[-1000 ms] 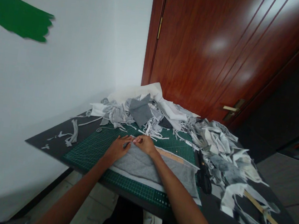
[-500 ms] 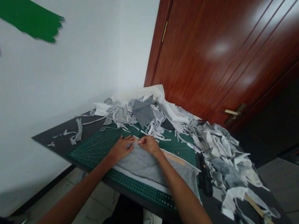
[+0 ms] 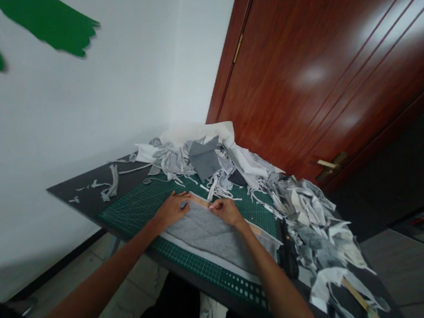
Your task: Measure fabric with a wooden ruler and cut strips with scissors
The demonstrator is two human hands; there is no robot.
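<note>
Grey fabric [image 3: 211, 233] lies on a green cutting mat [image 3: 130, 208], with a white layer showing along its near edge. A wooden ruler [image 3: 199, 200] runs along the fabric's far edge. My left hand [image 3: 171, 208] rests with fingers apart on the fabric and the ruler's left end. To its right, my right hand [image 3: 226, 210] has thumb and fingers pinched together at the far edge by the ruler; what they hold, if anything, is too small to make out.
Fabric scraps [image 3: 204, 158] are heaped along the back and right of the dark table [image 3: 79, 184]. Black scissors [image 3: 288, 257] lie right of the fabric. A wooden stick [image 3: 367, 309] lies among scraps near the right corner.
My right hand has moved right along the far edge, away from my left hand, uncovering more of the ruler. My left hand stays in place. The view has shifted slightly.
</note>
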